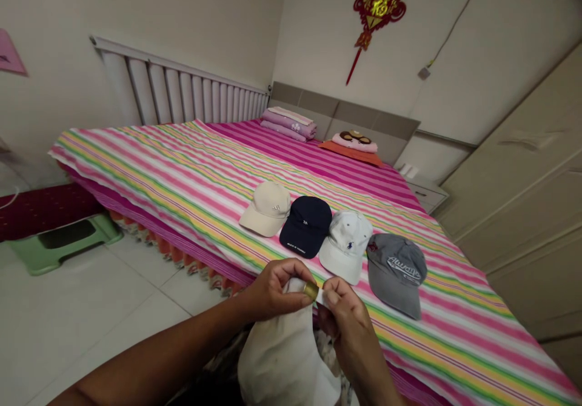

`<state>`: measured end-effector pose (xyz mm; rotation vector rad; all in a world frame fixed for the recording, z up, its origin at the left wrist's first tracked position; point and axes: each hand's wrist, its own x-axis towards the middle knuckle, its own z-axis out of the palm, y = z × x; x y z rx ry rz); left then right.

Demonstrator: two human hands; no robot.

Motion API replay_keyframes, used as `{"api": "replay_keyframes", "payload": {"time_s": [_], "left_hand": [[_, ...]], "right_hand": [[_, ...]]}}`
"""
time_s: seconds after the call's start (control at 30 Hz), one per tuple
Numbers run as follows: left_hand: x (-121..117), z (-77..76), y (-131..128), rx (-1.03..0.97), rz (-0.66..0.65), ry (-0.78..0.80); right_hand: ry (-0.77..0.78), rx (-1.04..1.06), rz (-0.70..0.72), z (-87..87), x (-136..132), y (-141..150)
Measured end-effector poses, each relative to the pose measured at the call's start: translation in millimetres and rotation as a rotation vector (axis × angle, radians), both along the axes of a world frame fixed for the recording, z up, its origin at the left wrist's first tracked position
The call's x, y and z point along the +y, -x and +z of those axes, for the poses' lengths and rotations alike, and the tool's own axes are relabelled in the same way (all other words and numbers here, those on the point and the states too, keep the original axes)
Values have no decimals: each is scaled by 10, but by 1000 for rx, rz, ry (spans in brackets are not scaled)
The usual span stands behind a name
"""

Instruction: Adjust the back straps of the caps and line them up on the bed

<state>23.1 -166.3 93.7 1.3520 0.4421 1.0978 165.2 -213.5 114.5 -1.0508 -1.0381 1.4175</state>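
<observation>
Left hand [275, 291] and right hand [348, 324] pinch the brass buckle [311, 291] of a white cap [284, 357].

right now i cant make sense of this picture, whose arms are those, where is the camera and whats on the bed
There is no machine here. The arms are a person's own, and this single picture comes from a camera worn on that person's head, looking forward and down, so it shows roughly what they see. The left hand and right hand hold up a white baseball cap by its back, with what looks like a gold-coloured metal strap buckle between them. On the striped bedspread lie four more caps in a row: a beige cap, a navy cap, a white cap and a grey cap.
</observation>
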Motion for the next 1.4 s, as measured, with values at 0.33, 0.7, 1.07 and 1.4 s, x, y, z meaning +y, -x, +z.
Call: {"api": "replay_keyframes", "payload": {"time_s": [0.33, 0.7, 1.07, 1.4], "left_hand": [[-1, -7, -19, 6, -12, 33], [23, -28, 18, 70, -46, 18], [50, 52, 63, -26, -66, 177], [85, 27, 74, -72, -142, 278]], "right_hand": [[6, 5, 27, -13, 26, 19], [17, -65, 73, 3, 20, -40], [49, -111, 120, -9, 83, -135], [127, 75, 209, 31, 66, -93]]}}
